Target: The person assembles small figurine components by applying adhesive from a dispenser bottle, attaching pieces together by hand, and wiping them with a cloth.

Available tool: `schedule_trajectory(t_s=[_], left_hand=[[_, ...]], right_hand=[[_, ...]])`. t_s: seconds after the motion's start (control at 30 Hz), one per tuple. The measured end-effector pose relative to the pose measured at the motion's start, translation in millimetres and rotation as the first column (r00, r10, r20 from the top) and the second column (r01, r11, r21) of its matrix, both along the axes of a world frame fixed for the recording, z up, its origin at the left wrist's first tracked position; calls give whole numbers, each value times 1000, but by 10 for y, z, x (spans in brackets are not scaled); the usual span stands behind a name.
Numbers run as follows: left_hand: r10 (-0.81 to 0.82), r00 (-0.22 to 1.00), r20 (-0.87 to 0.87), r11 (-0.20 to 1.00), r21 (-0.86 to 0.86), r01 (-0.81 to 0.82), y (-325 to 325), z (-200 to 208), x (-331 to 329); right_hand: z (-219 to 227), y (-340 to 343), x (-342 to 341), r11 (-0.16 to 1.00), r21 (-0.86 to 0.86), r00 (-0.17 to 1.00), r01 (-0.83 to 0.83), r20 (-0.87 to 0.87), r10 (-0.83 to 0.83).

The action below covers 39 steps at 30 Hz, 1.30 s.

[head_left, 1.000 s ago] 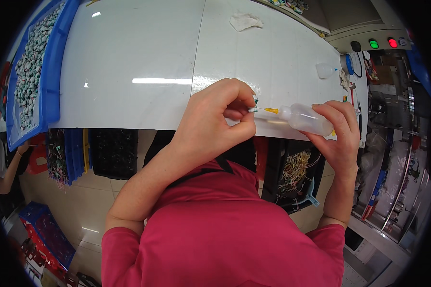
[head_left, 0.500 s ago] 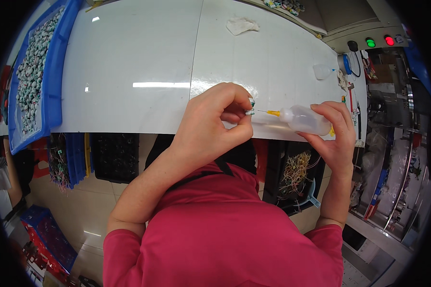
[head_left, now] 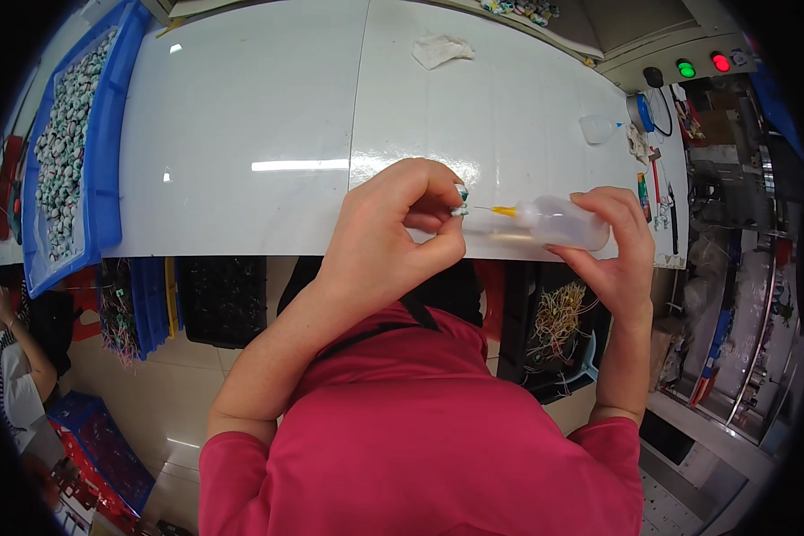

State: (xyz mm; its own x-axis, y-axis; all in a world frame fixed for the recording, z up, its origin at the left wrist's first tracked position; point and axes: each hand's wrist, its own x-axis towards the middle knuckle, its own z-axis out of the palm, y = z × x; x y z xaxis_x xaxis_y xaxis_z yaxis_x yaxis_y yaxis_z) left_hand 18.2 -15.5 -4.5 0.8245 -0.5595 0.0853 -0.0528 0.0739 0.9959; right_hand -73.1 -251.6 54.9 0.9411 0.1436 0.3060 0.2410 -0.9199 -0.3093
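Between the thumb and fingertips of my left hand (head_left: 393, 219) is a small white-and-green part (head_left: 461, 202), partly hidden by the fingers. My right hand (head_left: 623, 241) grips a translucent squeeze bottle (head_left: 565, 222), lying nearly level. Its yellow needle tip (head_left: 504, 212) points left at the small part, and a short gap separates the thin needle from it. Both hands are above the near edge of the white table (head_left: 241, 107).
A blue tray (head_left: 107, 161) full of small white-and-green pieces stands at the left. A crumpled white cloth (head_left: 442, 51) lies at the back. Another clear bottle (head_left: 597, 129) and hand tools (head_left: 659, 192) are at the right. Below the table, a black bin holds thin wires (head_left: 558, 322).
The view has shifted slightly. Both hands keep nearly the same pose, and the needle still points at the small part across a short gap.
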Motion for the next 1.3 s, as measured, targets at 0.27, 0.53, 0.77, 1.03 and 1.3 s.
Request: schedule_trajectory(t_s=[0.27,0.53,0.77,1.03,1.3], left_hand=[[79,997,25,997,-24,-78,-114,-20,-63],[111,994,-10,994,-17,-111,-172,158,-139],[-46,988,149,998,37,41,-55,122,-13],[3,1000,-7,999,41,-3,89,49,-105],[21,998,61,1000,7,-21,53,88,-159]], right_hand=[[175,-1251,166,615,729,852,299,87,-516],[53,-3037,260,493,407,481,769,139,-866],[-1175,-4878,-379,395,-23,395,918,125,-910],[-444,-2195,70,665,625,730,409,212,-649],[-363,723,177,812,577,993,-86,-19,119]])
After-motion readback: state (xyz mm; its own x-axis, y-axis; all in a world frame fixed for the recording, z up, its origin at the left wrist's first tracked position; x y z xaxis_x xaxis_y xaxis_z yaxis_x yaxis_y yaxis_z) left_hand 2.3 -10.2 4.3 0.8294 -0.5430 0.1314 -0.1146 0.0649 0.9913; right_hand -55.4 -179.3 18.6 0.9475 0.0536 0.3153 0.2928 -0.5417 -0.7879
